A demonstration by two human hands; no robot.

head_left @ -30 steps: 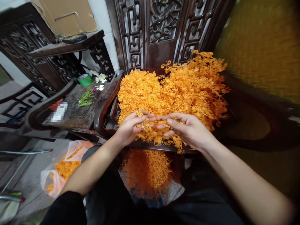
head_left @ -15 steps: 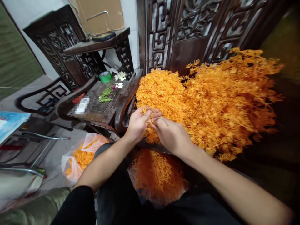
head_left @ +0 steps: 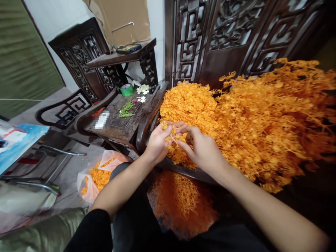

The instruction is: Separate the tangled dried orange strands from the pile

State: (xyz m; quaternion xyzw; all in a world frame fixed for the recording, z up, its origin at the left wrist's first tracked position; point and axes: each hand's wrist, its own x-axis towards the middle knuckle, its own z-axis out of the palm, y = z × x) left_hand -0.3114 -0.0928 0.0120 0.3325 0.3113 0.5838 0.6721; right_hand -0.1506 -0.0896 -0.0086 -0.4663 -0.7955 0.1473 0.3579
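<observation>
While the left hand [head_left: 158, 142] pinches an orange sprig [head_left: 173, 132], the right hand [head_left: 204, 147], thumb and forefinger parted, hovers beside it, near heaped orange sprays [head_left: 262, 126].

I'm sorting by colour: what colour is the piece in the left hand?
The piece in the left hand is orange, clearest in the head view.

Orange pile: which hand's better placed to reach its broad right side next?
Likely the right hand: it's nearer that side of the orange pile, while the left hand holds an orange sprig.
</observation>
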